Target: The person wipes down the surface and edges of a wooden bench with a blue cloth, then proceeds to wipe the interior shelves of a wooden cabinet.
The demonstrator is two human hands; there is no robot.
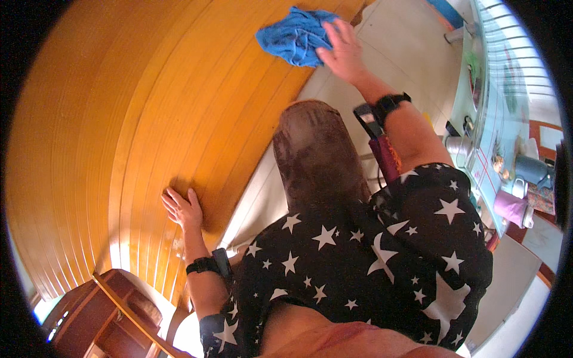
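Note:
My right hand [344, 53] is on a crumpled blue cloth [293, 38], its fingers and thumb over the cloth's right side. The cloth lies against the slatted, varnished wooden bench [215, 116] near its far edge. Lower down, my left hand [183, 210] rests flat on the same wooden slats with its fingers slightly apart and nothing in it. Each wrist wears a black strap with a small dark device. My bent knee in dark brown trousers [318, 152] is beside the bench's edge.
To the right is a glass-topped table [488, 147] bearing a purple cup [512, 208], a dark bottle [532, 170] and other small items. Pale tiled floor [403, 44] lies between bench and table. A dark reddish-brown wooden cabinet [107, 313] stands at lower left.

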